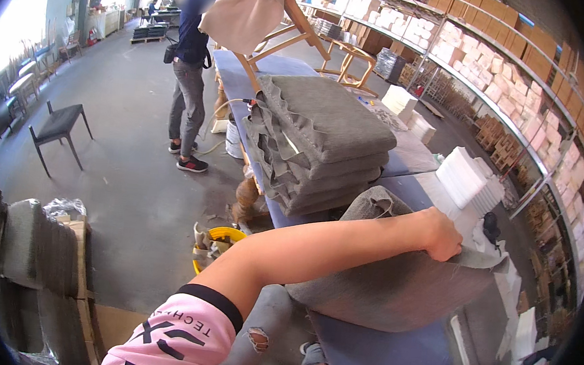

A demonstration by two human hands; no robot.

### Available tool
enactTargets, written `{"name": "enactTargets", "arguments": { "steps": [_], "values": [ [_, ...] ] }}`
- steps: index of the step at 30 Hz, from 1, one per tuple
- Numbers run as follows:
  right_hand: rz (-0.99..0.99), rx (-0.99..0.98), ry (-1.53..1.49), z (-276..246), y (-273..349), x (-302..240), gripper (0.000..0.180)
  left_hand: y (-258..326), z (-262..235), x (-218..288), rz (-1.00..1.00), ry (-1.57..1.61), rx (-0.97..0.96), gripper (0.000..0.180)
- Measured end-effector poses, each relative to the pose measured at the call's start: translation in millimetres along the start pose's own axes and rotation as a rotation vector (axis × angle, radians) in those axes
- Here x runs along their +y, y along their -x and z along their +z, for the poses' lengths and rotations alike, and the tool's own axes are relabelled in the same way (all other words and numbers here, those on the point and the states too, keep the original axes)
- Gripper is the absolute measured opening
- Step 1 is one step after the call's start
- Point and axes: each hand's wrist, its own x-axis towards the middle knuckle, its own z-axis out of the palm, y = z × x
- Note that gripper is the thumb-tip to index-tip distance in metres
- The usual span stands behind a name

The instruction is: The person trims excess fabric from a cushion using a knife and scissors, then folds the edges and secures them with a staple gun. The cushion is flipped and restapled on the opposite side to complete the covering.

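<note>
Flanking held fabric (393, 293): cushion stack (327, 127)

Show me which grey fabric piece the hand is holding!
The grey piece in front of the tall pile on the blue table: the left hand grips its edge. The piled ones aren't held.

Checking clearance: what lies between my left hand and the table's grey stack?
In the head view, curled grey fabric lies between the left hand and stack.
</note>
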Motion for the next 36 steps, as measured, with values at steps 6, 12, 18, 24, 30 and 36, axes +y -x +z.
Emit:
{"name": "enactTargets", "arguments": {
  "steps": [6, 12, 18, 24, 30, 36],
  "values": [
    [0.250, -0.025, -0.496, 14, -14, 31, 0.040, -8, 5, 10, 0.057, -0.063, -0.001, 0.048],
    [1.174, -0.669, -2.060, -40, -22, -26, 0.038, 8, -10, 1, 0.067, -0.028, -0.146, 0.047],
    [0.463, -0.671, -1.853, -170, -90, -213, 0.039, 35, 1, 22, 0.082, -0.009, -0.091, 0.059],
    [0.422, -0.546, -1.939, -189, -160, -291, 0.030, 47, -24, 45, 0.116, -0.026, -0.118, 0.061],
    [0.366, -0.472, -1.772, -176, -160, -299, 0.030, 46, -12, 48, 0.158, -0.035, -0.063, 0.059],
    [0.348, -0.516, -1.827, -180, -161, -297, 0.026, 54, -13, 53, 0.128, -0.063, -0.058, 0.057]
  ]
}}
